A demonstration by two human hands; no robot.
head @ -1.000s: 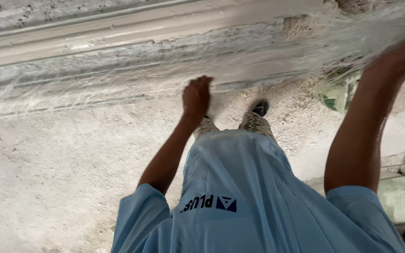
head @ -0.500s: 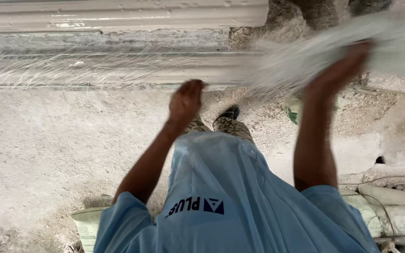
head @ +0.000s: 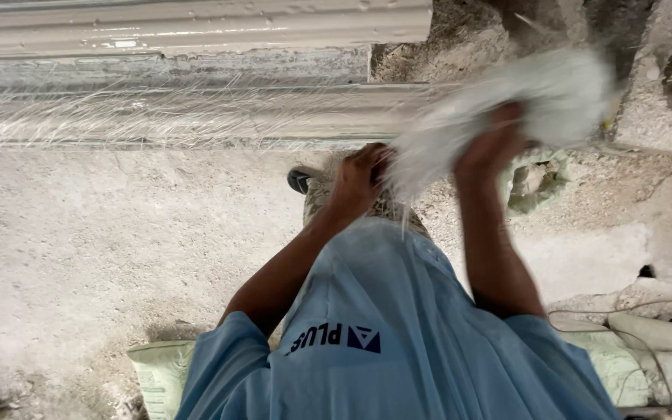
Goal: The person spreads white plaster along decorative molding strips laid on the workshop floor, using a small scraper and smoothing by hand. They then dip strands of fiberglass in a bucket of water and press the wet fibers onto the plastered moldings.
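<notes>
Left hand [head: 359,177] and right hand [head: 491,148] raised, both closed (right blurred).

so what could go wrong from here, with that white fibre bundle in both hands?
1. The white fibre bundle is blurred in motion between the left hand and right hand; loose strands trail toward the long moulding and may snag.
2. Sacks and a thin cable lie near the feet: a trip risk, probably.

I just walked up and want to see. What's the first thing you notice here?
A blurred white bundle at the upper right, gripped by the right hand, with the left hand at its lower end. Thin white strands stretch left from it across the pale beam at the top. Below is a blue shirt over a dusty concrete floor.
</notes>
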